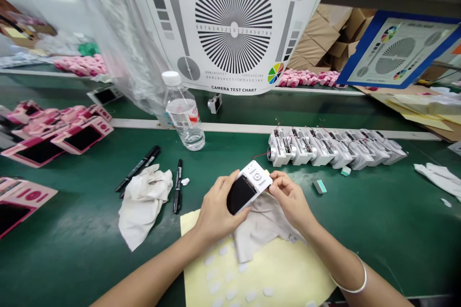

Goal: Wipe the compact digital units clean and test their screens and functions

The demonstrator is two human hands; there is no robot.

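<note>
A white camera (257, 175) with a dark screen is held tilted above a grey cloth (259, 230) and a yellow sheet (281, 268). My left hand (218, 208) wraps round its left side, thumb along the lower edge. At the camera's right corner, my right hand (290, 196) has thumb and fingertips pinched together; what lies between them is too small to make out. A thin red wire shows behind the camera's top. Small pale stickers (250, 296) dot the yellow sheet.
Opened white cameras (320, 146) stand in a row at back right. A bottle (185, 115), black markers (177, 187) and a crumpled cloth (144, 201) are left of centre. Pink cameras (82, 136) lie far left. A test chart (234, 24) hangs ahead.
</note>
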